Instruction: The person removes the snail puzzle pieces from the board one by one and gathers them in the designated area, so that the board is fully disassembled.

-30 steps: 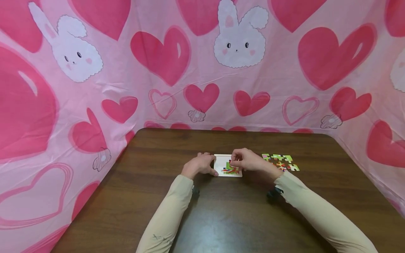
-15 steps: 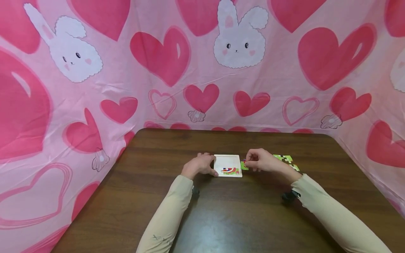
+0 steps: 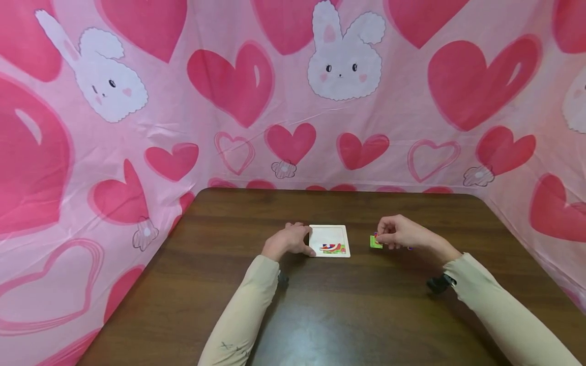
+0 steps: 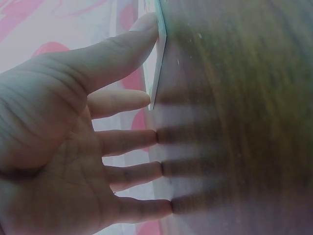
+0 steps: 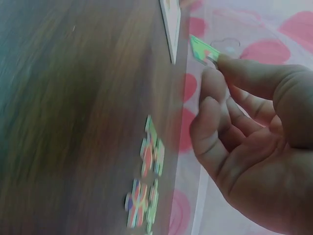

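My left hand (image 3: 287, 240) rests at the left side of a white puzzle tray (image 3: 328, 234), thumb and index finger touching its edge. In the left wrist view, the other fingers (image 4: 129, 140) stretch out straight and spread, their tips at the wooden table. A few joined puzzle pieces (image 3: 333, 248), red, white and green, lie along the tray's near right edge. To the right of the tray, my right hand (image 3: 403, 235) pinches a mostly green puzzle piece (image 3: 376, 242) between thumb and fingertips. The right wrist view shows that piece (image 5: 201, 50) held above the table.
Several loose puzzle pieces (image 5: 138, 203) lie on the table beneath the right hand; in the head view that hand and forearm hide most of them. The brown wooden table (image 3: 297, 315) ends at a pink cloth backdrop (image 3: 293, 91) printed with hearts and rabbits.
My right hand has moved rightward from over the tray, carrying the green puzzle piece out toward the loose pieces. The left hand stays at the tray's left edge.
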`<state>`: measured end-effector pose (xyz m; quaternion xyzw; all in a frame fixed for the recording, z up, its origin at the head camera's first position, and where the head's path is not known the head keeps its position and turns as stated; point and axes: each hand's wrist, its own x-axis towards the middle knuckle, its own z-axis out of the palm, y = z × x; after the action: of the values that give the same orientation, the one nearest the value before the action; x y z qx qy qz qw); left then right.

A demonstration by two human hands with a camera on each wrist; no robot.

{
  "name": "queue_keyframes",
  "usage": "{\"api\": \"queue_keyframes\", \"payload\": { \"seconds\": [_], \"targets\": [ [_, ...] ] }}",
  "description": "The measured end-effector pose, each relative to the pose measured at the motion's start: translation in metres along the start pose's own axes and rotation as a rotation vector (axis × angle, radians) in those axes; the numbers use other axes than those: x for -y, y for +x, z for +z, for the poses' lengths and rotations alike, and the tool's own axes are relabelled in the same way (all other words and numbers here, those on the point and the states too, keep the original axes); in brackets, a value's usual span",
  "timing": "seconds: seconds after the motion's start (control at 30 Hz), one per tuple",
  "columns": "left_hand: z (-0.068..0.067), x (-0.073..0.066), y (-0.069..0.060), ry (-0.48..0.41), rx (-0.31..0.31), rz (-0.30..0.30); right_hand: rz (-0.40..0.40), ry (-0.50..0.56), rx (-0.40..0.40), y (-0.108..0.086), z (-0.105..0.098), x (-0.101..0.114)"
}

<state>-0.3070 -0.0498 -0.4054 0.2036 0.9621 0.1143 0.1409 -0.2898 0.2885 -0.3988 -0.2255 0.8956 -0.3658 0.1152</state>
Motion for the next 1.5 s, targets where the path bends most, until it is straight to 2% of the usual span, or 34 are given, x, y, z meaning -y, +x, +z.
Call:
{"api": "queue_keyframes", "payload": {
  "seconds": [0.53,0.77,1.07,1.27,1.5],
  "targets": [
    [0.0,-0.001,0.0,-0.001,0.001,-0.013,0.039,0.001,0.129,-0.018,-0.014,-0.022],
    [0.001,-0.001,0.001,-0.01,0.004,-0.013,0.054,-0.002,0.143,-0.017,-0.012,-0.031],
    [-0.001,0.0,0.0,-0.001,0.004,-0.019,0.083,-0.17,0.124,-0.01,-0.012,-0.022],
    [-0.002,-0.001,0.0,0.022,0.006,-0.005,0.101,-0.193,0.11,-0.006,-0.009,-0.012],
    [0.0,-0.001,-0.001,0.009,-0.001,-0.018,0.074,-0.192,0.056,0.004,0.001,-0.002]
  ]
}}
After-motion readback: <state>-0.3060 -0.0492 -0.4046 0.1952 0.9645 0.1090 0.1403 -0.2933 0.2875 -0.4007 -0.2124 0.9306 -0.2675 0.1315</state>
